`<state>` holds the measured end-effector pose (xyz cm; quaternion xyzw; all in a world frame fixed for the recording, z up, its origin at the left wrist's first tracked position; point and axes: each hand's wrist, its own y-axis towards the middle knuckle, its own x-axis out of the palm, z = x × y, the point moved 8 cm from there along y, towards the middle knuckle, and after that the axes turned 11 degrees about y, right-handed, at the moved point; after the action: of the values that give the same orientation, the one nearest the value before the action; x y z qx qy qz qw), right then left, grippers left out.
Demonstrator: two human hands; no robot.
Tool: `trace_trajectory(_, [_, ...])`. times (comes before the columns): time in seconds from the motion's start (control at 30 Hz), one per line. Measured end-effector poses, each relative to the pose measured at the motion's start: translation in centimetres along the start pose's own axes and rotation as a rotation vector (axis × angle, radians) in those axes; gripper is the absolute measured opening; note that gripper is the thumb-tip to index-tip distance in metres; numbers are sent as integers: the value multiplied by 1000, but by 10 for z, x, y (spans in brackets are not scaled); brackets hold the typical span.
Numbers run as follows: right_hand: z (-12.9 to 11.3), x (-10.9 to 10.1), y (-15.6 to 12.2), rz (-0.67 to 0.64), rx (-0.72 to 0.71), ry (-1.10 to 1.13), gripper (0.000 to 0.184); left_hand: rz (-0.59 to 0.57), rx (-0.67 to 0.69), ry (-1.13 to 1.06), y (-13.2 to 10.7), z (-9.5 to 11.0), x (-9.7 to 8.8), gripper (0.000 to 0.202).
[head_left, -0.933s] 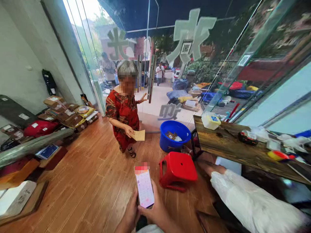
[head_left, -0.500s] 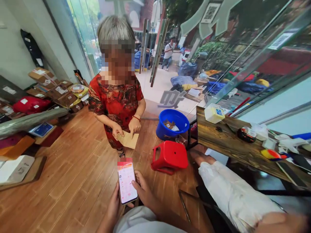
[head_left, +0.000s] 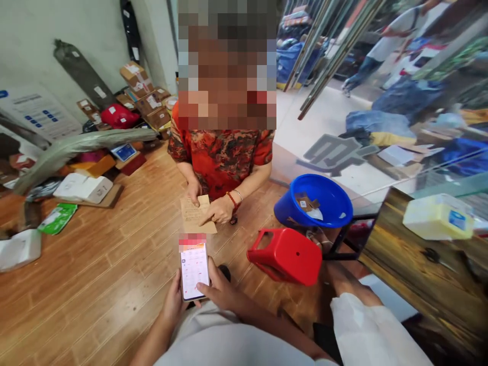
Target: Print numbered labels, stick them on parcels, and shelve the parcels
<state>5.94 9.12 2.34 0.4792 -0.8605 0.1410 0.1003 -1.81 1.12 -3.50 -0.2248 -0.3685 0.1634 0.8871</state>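
Note:
A smartphone with a lit, mostly white screen rests between my two hands, low in the middle of the head view. My left hand wraps its left side, and some of those fingers are hidden behind it. On the right edge, my right hand grips the phone too, its thumb lying over the lower part of the screen. Just past the phone, a person in a red patterned top holds a brown sheet of paper with handwriting, one finger pointing at it.
A red plastic stool stands on the wooden floor to the right, before a blue bucket with cardboard inside. A wooden table bears a yellowish container. Parcels lie along the left wall. Another person's leg is at lower right.
The person in red has come closer, and the paper now shows its writing nearer the phone. My view has turned left and down. Both my hands stay on the phone.

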Motion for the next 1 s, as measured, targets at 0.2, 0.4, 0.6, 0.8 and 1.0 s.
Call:
trace_trajectory(0.2, [-3, 19, 11, -215, -33, -85, 58, 203, 70, -63, -27, -15, -19, 64])
trace_trajectory(0.4, [15, 42, 19, -415, 47, -166, 68, 566, 87, -265, -59, -30, -34, 66])
trace_trajectory(0.6, [16, 84, 33, -483, 43, -225, 74, 700, 138, -323, -88, -8, -53, 30])
trace_trajectory(0.8, [29, 158, 68, -400, -36, -154, 69, 613, 143, -390, -116, 28, -127, 31])
trace_trajectory(1.0, [109, 275, 107, -283, 195, 610, 85, 339, 259, -265, -165, 67, -206, 52])
